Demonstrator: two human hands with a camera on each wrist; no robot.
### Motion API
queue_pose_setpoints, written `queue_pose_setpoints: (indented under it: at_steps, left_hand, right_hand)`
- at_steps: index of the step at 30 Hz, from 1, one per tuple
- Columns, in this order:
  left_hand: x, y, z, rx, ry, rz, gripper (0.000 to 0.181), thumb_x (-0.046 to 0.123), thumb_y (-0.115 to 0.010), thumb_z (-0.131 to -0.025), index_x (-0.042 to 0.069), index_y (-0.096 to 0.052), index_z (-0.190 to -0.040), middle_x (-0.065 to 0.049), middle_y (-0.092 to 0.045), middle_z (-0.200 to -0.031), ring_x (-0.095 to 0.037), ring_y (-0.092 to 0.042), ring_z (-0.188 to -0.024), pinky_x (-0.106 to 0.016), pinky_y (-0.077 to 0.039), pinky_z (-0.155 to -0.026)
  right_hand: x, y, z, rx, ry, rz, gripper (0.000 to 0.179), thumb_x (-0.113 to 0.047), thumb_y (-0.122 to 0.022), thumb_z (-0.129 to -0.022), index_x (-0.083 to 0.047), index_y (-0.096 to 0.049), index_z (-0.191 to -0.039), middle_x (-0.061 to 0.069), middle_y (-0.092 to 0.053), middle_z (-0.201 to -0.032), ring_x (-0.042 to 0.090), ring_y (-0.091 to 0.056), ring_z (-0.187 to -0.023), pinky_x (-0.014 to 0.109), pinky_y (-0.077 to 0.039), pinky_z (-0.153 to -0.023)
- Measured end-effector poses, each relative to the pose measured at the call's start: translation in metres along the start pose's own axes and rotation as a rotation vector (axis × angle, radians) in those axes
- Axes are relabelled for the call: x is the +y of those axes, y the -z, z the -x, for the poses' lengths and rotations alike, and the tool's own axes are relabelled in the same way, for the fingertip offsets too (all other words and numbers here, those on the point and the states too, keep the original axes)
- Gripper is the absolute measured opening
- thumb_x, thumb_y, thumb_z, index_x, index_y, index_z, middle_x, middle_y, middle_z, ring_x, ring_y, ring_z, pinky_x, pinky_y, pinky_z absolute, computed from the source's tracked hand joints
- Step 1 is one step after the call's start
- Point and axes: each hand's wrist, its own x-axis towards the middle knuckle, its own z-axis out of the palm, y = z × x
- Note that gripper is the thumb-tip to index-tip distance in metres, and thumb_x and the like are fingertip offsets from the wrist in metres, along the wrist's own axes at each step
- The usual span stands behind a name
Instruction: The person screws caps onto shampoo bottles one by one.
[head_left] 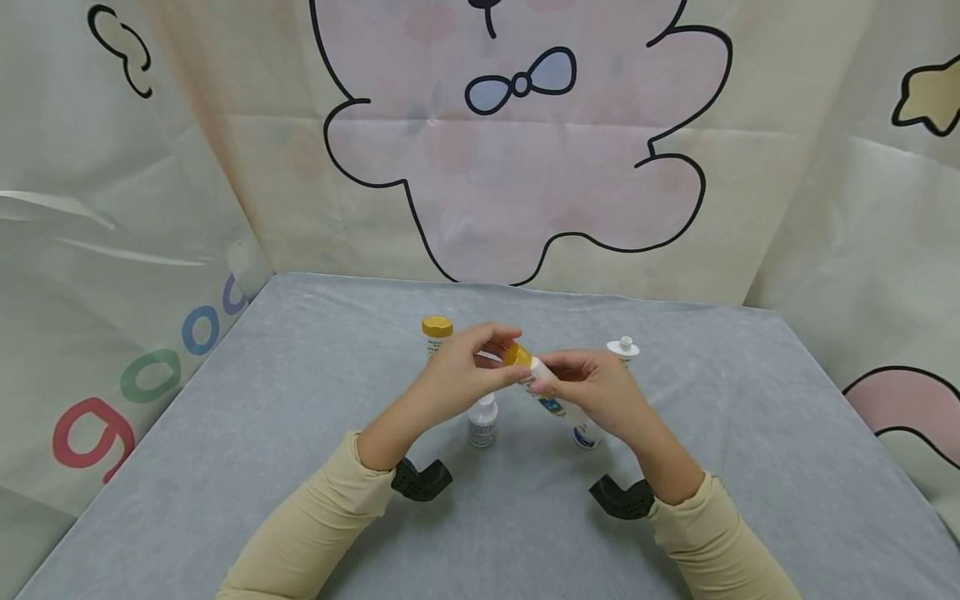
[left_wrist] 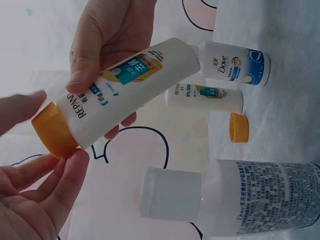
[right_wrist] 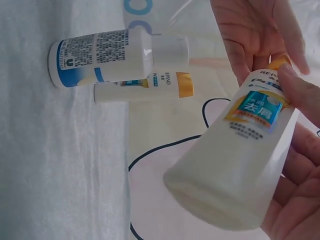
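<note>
A white shampoo bottle point(left_wrist: 130, 90) with a gold cap point(left_wrist: 56, 131) is held tilted above the table between both hands. My right hand point(head_left: 600, 387) grips the bottle's body, with the thumb along its side. My left hand point(head_left: 465, 371) pinches the cap between thumb and fingertips. The cap sits on the bottle's top end; whether it is tight I cannot tell. In the right wrist view the bottle's broad base point(right_wrist: 215, 200) points toward the camera, and the left fingers partly hide the cap.
A white-capped Dove bottle point(head_left: 482, 423) stands below my left hand, with a gold-capped bottle point(head_left: 437, 327) behind. To the right stand another Dove bottle point(left_wrist: 237, 63) and a capless white bottle point(left_wrist: 205, 98). A loose gold cap point(left_wrist: 239, 128) lies on the grey tablecloth point(head_left: 337, 333).
</note>
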Motion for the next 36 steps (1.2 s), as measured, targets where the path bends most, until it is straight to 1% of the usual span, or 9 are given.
queue_pose_setpoints:
  at_steps: [5, 12, 15, 19, 21, 23, 28, 33, 36]
  left_hand:
    - [0.0004, -0.0008, 0.0012, 0.018, 0.016, -0.006, 0.041, 0.023, -0.076, -0.090, 0.008, -0.064, -0.127, -0.004, -0.067, -0.120, -0.017, -0.063, -0.108, -0.029, -0.056, -0.094]
    - [0.0005, -0.0021, 0.0024, 0.028, -0.041, -0.032, 0.039, 0.017, -0.075, -0.090, 0.004, -0.066, -0.125, -0.007, -0.067, -0.121, -0.020, -0.064, -0.108, -0.028, -0.056, -0.093]
    - [-0.0006, -0.0024, 0.0023, 0.025, -0.072, -0.043, 0.037, 0.015, -0.075, -0.090, 0.003, -0.067, -0.124, -0.008, -0.068, -0.120, -0.021, -0.065, -0.107, -0.029, -0.057, -0.092]
    - [-0.0012, -0.0006, 0.0023, -0.002, -0.096, -0.040, 0.038, 0.015, -0.074, -0.090, 0.002, -0.066, -0.125, -0.009, -0.068, -0.121, -0.021, -0.065, -0.107, -0.028, -0.057, -0.092]
    - [-0.0016, 0.0010, 0.0019, -0.016, -0.087, -0.030, 0.041, 0.016, -0.074, -0.090, 0.003, -0.065, -0.128, -0.008, -0.067, -0.124, -0.021, -0.065, -0.108, -0.027, -0.057, -0.092]
    - [-0.0018, 0.0027, 0.0017, -0.021, -0.062, -0.014, 0.044, 0.018, -0.074, -0.090, 0.004, -0.064, -0.131, -0.007, -0.068, -0.124, -0.021, -0.066, -0.108, -0.027, -0.057, -0.091]
    - [-0.0027, 0.0045, 0.0007, -0.017, -0.004, 0.000, 0.041, 0.019, -0.073, -0.091, 0.006, -0.065, -0.129, -0.006, -0.070, -0.117, -0.019, -0.066, -0.105, -0.027, -0.058, -0.087]
    - [-0.0019, 0.0041, 0.0009, -0.015, 0.003, -0.006, 0.036, 0.018, -0.073, -0.092, 0.007, -0.067, -0.125, -0.006, -0.070, -0.116, -0.018, -0.069, -0.099, -0.027, -0.059, -0.084]
    - [-0.0017, 0.0035, 0.0013, -0.011, -0.014, -0.003, 0.035, 0.016, -0.072, -0.092, 0.006, -0.067, -0.125, -0.007, -0.069, -0.118, -0.020, -0.069, -0.100, -0.028, -0.059, -0.083]
  right_hand:
    - [-0.0019, -0.0026, 0.0005, 0.014, 0.017, 0.033, 0.034, -0.020, -0.079, -0.085, -0.003, -0.074, -0.113, 0.011, -0.076, -0.098, 0.011, -0.069, -0.080, 0.032, -0.058, -0.073]
    - [-0.0023, -0.0029, 0.0017, 0.010, 0.044, 0.044, 0.035, -0.020, -0.077, -0.087, 0.000, -0.072, -0.116, 0.015, -0.076, -0.102, 0.009, -0.068, -0.081, 0.029, -0.058, -0.071]
    - [-0.0001, -0.0020, 0.0008, -0.011, 0.053, 0.036, 0.033, -0.019, -0.076, -0.088, 0.000, -0.072, -0.115, 0.015, -0.075, -0.103, 0.008, -0.068, -0.082, 0.028, -0.059, -0.074]
    - [0.0021, 0.0006, -0.0001, -0.056, 0.051, 0.012, 0.030, -0.016, -0.074, -0.090, 0.001, -0.072, -0.115, 0.015, -0.074, -0.105, 0.010, -0.068, -0.085, 0.027, -0.059, -0.077]
    - [0.0021, 0.0015, -0.0001, -0.066, 0.032, 0.001, 0.030, -0.017, -0.074, -0.090, -0.001, -0.072, -0.116, 0.012, -0.074, -0.105, 0.011, -0.068, -0.085, 0.027, -0.058, -0.077]
    - [0.0013, 0.0015, -0.0001, -0.063, 0.014, -0.005, 0.032, -0.019, -0.075, -0.090, -0.001, -0.072, -0.116, 0.012, -0.075, -0.104, 0.011, -0.068, -0.084, 0.029, -0.058, -0.075]
    - [-0.0020, -0.0008, 0.0005, -0.027, 0.014, 0.009, 0.036, -0.020, -0.078, -0.087, 0.000, -0.072, -0.115, 0.014, -0.075, -0.100, 0.010, -0.068, -0.080, 0.033, -0.059, -0.072]
    - [-0.0036, -0.0034, 0.0017, 0.001, 0.025, 0.042, 0.034, -0.019, -0.078, -0.087, 0.000, -0.072, -0.114, 0.016, -0.075, -0.100, 0.008, -0.068, -0.079, 0.028, -0.058, -0.070]
    - [-0.0033, -0.0042, 0.0019, 0.014, 0.032, 0.053, 0.034, -0.018, -0.077, -0.087, 0.000, -0.072, -0.115, 0.016, -0.075, -0.101, 0.008, -0.068, -0.080, 0.026, -0.057, -0.070]
